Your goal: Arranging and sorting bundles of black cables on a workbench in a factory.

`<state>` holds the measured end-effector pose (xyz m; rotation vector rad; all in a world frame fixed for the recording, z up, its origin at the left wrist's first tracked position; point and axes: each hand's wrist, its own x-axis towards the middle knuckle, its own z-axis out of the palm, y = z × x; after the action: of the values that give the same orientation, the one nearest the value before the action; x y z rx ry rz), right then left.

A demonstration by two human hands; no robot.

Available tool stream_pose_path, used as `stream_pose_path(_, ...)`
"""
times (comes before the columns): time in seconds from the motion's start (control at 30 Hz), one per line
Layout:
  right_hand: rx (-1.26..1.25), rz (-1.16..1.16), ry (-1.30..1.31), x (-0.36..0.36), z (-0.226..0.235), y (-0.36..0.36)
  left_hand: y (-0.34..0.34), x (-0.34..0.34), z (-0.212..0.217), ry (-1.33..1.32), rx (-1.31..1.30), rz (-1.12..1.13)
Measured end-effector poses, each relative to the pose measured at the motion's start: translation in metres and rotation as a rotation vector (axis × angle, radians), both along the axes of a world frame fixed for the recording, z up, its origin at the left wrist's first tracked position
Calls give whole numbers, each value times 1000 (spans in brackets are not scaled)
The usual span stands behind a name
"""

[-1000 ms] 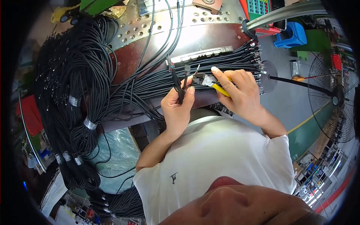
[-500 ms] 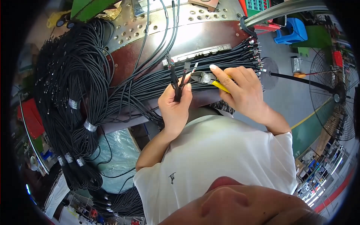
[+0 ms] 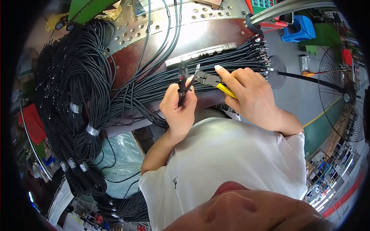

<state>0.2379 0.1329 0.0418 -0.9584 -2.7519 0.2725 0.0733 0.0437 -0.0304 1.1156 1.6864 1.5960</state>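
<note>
With the left hand point(image 3: 179, 111) at mid-frame, grasping a small cluster of black sheathed cable ends point(image 3: 182, 91), held upright between thumb and curled fingers, closed snugly. With the right hand point(image 3: 248, 90), right of centre, gripping yellow-handled grey metal cutting pliers point(image 3: 211, 80), with most fingers part-curled over the handle and one held straight out above it. Pointing the pliers' head leftward across the gap between both hands, close beside the cluster's right edge. Cannot tell the exact opening of the jaws.

Spread across the upper middle of the frame: a broad dark maroon bench top point(image 3: 129, 57). Filling the lower middle: a white short-sleeved cloth shirt point(image 3: 231, 158). Heaped at the upper left: a thick mass of thin black cables point(image 3: 83, 65), bound in places with silver bands point(image 3: 92, 129). Laid over the bench, just above the hands: a long row of black cables point(image 3: 223, 61), with bared tips at the right end. At the right edge: a round black wire-cage fan point(image 3: 347, 97). At the lower left: a translucent blue-green plastic sheet point(image 3: 123, 154). At the upper right: a blue plastic stool point(image 3: 302, 30). Above the held cluster: a slim slotted silver metal strip point(image 3: 200, 54). Just above the pliers' head: a small pale cable tip point(image 3: 198, 67).
</note>
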Motion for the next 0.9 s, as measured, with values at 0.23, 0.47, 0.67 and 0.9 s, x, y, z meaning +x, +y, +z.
stream_pose_path(0.23,-182,41,-101,2,10,8,6,-1,-3,137,143,1)
stream_pose_path(0.47,-404,102,70,8,-5,17,-1,-2,-8,100,41,10)
stream_pose_path(0.67,-1127,-108,330,11,-13,22,3,1,4,-353,-79,-15)
stream_pose_path(0.9,-111,10,201,8,-15,10,8,9,6,-285,-56,18)
